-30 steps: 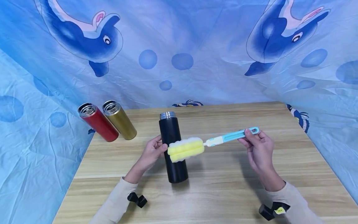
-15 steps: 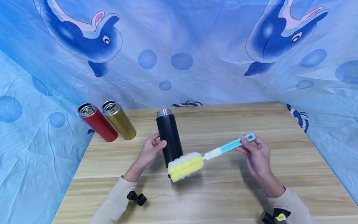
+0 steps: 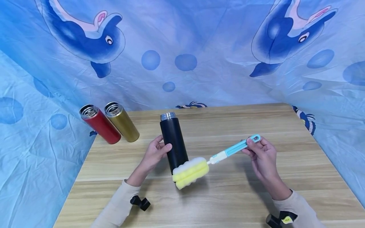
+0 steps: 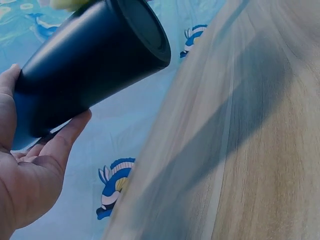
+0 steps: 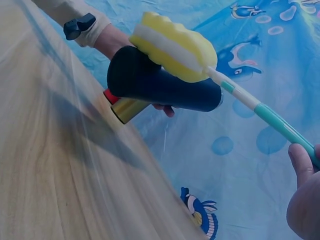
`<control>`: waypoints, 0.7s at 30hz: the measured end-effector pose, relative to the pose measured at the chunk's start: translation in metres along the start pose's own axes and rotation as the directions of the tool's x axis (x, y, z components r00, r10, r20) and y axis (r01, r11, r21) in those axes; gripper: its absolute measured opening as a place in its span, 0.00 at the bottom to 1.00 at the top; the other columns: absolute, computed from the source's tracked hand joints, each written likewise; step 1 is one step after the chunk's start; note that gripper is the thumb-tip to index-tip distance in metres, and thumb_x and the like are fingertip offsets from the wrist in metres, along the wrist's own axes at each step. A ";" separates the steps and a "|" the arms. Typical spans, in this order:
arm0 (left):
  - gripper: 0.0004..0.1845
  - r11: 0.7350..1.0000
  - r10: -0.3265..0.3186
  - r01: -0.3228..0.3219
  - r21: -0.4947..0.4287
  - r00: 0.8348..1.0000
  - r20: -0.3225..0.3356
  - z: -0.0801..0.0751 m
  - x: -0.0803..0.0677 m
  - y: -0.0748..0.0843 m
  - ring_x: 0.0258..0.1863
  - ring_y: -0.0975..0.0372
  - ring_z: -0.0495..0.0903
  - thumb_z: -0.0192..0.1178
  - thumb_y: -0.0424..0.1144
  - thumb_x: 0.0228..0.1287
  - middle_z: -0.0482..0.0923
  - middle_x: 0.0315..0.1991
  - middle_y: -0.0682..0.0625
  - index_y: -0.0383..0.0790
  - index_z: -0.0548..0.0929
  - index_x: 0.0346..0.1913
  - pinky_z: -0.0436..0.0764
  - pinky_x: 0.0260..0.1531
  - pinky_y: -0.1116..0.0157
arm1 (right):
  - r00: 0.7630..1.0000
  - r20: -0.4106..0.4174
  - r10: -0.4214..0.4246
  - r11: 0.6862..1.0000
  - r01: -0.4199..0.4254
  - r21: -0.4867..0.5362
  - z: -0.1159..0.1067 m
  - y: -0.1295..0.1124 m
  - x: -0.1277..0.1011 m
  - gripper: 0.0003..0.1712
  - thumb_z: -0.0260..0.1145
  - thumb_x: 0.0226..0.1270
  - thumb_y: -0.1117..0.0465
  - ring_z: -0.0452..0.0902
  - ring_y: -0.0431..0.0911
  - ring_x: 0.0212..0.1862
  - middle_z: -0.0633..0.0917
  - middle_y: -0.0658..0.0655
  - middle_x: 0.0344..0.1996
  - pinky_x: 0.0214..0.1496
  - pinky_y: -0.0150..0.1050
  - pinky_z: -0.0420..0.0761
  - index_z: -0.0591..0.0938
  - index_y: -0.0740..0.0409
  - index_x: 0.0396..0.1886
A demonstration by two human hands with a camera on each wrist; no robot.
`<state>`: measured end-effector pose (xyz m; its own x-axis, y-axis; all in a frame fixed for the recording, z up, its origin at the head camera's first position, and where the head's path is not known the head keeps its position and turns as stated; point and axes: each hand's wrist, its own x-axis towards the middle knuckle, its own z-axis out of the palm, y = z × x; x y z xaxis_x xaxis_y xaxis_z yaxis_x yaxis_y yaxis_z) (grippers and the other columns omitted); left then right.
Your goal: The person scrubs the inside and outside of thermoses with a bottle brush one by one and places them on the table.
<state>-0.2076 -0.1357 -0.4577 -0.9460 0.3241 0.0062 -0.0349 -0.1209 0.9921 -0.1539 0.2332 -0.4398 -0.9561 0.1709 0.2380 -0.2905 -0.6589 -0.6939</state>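
Observation:
A black thermos bottle (image 3: 174, 139) with a bare steel neck is gripped around its middle by my left hand (image 3: 154, 153). It tilts above the table, and its base and shadow show in the left wrist view. My right hand (image 3: 263, 155) pinches the turquoise end of a bottle brush (image 3: 219, 156) between thumb and fingers. The brush's yellow and white sponge head (image 5: 175, 47) overlaps the lower part of the bottle in the head view, hiding its base there.
A red thermos bottle (image 3: 101, 125) and a gold thermos bottle (image 3: 122, 123), both without lids, stand side by side at the table's back left. The wooden table (image 3: 228, 196) ends at a blue dolphin-print sheet (image 3: 214, 79) behind and at the sides.
The sponge head has come down along the black bottle from its middle to its lower end. My right hand has lowered slightly, and the bottle has shifted a little left.

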 end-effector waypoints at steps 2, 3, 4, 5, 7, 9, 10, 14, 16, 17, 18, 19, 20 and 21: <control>0.31 1.000 0.000 0.000 0.013 1.000 -0.001 0.002 -0.001 0.000 0.44 0.57 0.89 0.65 0.40 0.68 0.86 0.48 0.38 0.31 0.66 0.67 0.87 0.47 0.56 | 1.000 -0.002 -0.004 1.000 0.004 0.006 0.000 0.000 0.001 0.07 0.56 0.71 0.81 0.90 0.48 0.35 0.89 0.62 0.32 0.36 0.35 0.87 0.80 0.73 0.39; 0.30 1.000 0.000 0.000 0.022 1.000 0.000 0.002 -0.001 0.000 0.43 0.57 0.89 0.65 0.41 0.68 0.86 0.48 0.36 0.31 0.66 0.66 0.87 0.47 0.56 | 1.000 -0.002 -0.006 1.000 0.006 0.010 0.000 0.000 0.001 0.07 0.56 0.71 0.81 0.90 0.48 0.34 0.89 0.62 0.32 0.36 0.35 0.87 0.80 0.73 0.39; 0.30 1.000 -0.002 0.002 0.031 1.000 -0.001 0.003 -0.002 0.000 0.43 0.57 0.89 0.65 0.41 0.67 0.85 0.49 0.34 0.31 0.66 0.65 0.87 0.47 0.56 | 1.000 -0.002 -0.008 1.000 0.008 0.012 0.001 0.000 0.001 0.07 0.56 0.71 0.81 0.90 0.48 0.34 0.89 0.62 0.32 0.36 0.35 0.87 0.80 0.73 0.40; 0.30 0.999 -0.004 0.004 0.038 1.000 -0.002 0.004 -0.002 0.000 0.42 0.57 0.89 0.66 0.41 0.67 0.85 0.48 0.33 0.31 0.66 0.65 0.87 0.47 0.57 | 1.000 -0.002 -0.010 1.000 0.010 0.014 0.001 0.000 0.001 0.07 0.56 0.71 0.82 0.90 0.48 0.34 0.89 0.62 0.32 0.37 0.35 0.87 0.80 0.73 0.40; 0.33 0.999 -0.007 0.007 0.048 1.000 0.001 0.005 -0.003 0.001 0.42 0.57 0.89 0.66 0.41 0.66 0.85 0.48 0.32 0.30 0.65 0.67 0.87 0.47 0.58 | 1.000 -0.001 -0.013 1.000 0.013 0.023 0.001 0.000 0.001 0.07 0.56 0.71 0.82 0.90 0.48 0.34 0.89 0.63 0.32 0.36 0.35 0.87 0.80 0.73 0.40; 0.35 0.998 -0.007 0.007 0.056 1.000 0.008 0.005 -0.003 0.000 0.42 0.57 0.89 0.66 0.40 0.65 0.86 0.48 0.34 0.29 0.66 0.70 0.87 0.47 0.58 | 1.000 -0.003 -0.019 0.999 0.019 0.035 0.000 0.000 0.001 0.08 0.56 0.70 0.82 0.90 0.49 0.34 0.89 0.63 0.32 0.36 0.35 0.87 0.80 0.74 0.40; 0.35 0.998 -0.006 0.005 0.057 1.000 0.009 0.005 -0.004 0.000 0.42 0.58 0.89 0.66 0.40 0.65 0.86 0.48 0.35 0.28 0.67 0.70 0.87 0.47 0.59 | 1.000 -0.003 -0.022 0.999 0.022 0.038 0.000 0.000 0.001 0.08 0.56 0.70 0.82 0.90 0.49 0.34 0.89 0.63 0.32 0.36 0.35 0.87 0.80 0.74 0.40; 0.32 0.998 0.001 -0.002 0.055 1.000 0.009 0.005 -0.005 -0.003 0.43 0.59 0.89 0.66 0.39 0.65 0.88 0.47 0.41 0.26 0.72 0.68 0.87 0.46 0.60 | 0.999 0.007 -0.035 0.998 0.035 0.054 0.000 0.000 0.002 0.08 0.55 0.70 0.83 0.90 0.50 0.34 0.89 0.65 0.32 0.36 0.36 0.87 0.80 0.76 0.40; 0.31 0.999 -0.001 0.001 0.052 1.000 0.003 0.005 -0.006 -0.004 0.43 0.58 0.89 0.66 0.38 0.64 0.88 0.47 0.41 0.26 0.73 0.67 0.87 0.45 0.60 | 0.999 0.016 -0.038 0.998 0.037 0.054 0.000 0.000 0.003 0.08 0.55 0.70 0.83 0.90 0.50 0.35 0.89 0.65 0.33 0.36 0.36 0.87 0.80 0.76 0.40; 0.31 0.999 -0.003 0.003 0.052 1.000 0.003 0.006 -0.006 -0.004 0.43 0.58 0.89 0.66 0.38 0.64 0.88 0.47 0.41 0.26 0.73 0.67 0.87 0.46 0.59 | 0.999 0.020 -0.039 0.998 0.038 0.055 0.000 0.000 0.003 0.07 0.55 0.71 0.83 0.90 0.50 0.35 0.89 0.66 0.33 0.36 0.36 0.87 0.79 0.76 0.40; 0.31 0.998 -0.004 0.004 0.056 1.000 0.003 0.006 -0.006 -0.005 0.43 0.58 0.88 0.67 0.38 0.63 0.88 0.47 0.41 0.27 0.73 0.67 0.87 0.46 0.60 | 0.999 0.021 -0.041 0.998 0.039 0.055 0.000 0.000 0.003 0.07 0.55 0.71 0.83 0.90 0.51 0.35 0.89 0.66 0.33 0.36 0.36 0.87 0.79 0.76 0.40; 0.31 0.998 -0.003 0.003 0.058 1.000 0.005 0.007 -0.006 -0.005 0.44 0.58 0.88 0.67 0.38 0.63 0.87 0.48 0.40 0.28 0.73 0.67 0.87 0.46 0.59 | 0.999 0.020 -0.041 0.998 0.040 0.053 0.000 -0.001 0.003 0.07 0.55 0.70 0.83 0.90 0.51 0.35 0.89 0.66 0.33 0.36 0.36 0.87 0.79 0.76 0.40; 0.32 0.998 -0.002 0.001 0.063 1.000 0.008 0.007 -0.006 -0.006 0.44 0.58 0.88 0.67 0.39 0.63 0.86 0.49 0.39 0.28 0.73 0.67 0.87 0.46 0.59 | 0.999 0.019 -0.042 0.998 0.041 0.051 0.000 -0.001 0.003 0.07 0.55 0.70 0.83 0.90 0.51 0.35 0.89 0.66 0.33 0.36 0.36 0.87 0.79 0.76 0.40; 0.33 0.998 0.000 -0.001 0.068 1.000 0.013 0.008 -0.007 -0.006 0.45 0.58 0.87 0.67 0.40 0.63 0.86 0.50 0.38 0.28 0.72 0.68 0.87 0.47 0.60 | 0.999 0.018 -0.044 0.998 0.043 0.051 0.000 -0.002 0.004 0.07 0.55 0.70 0.83 0.90 0.51 0.35 0.89 0.66 0.33 0.36 0.36 0.87 0.79 0.76 0.40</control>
<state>-0.1985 -0.1298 -0.4630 -0.9418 0.3361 0.0080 -0.0120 -0.0573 0.9983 -0.1569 0.2346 -0.4374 -0.9417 0.1866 0.2800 -0.3287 -0.6875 -0.6475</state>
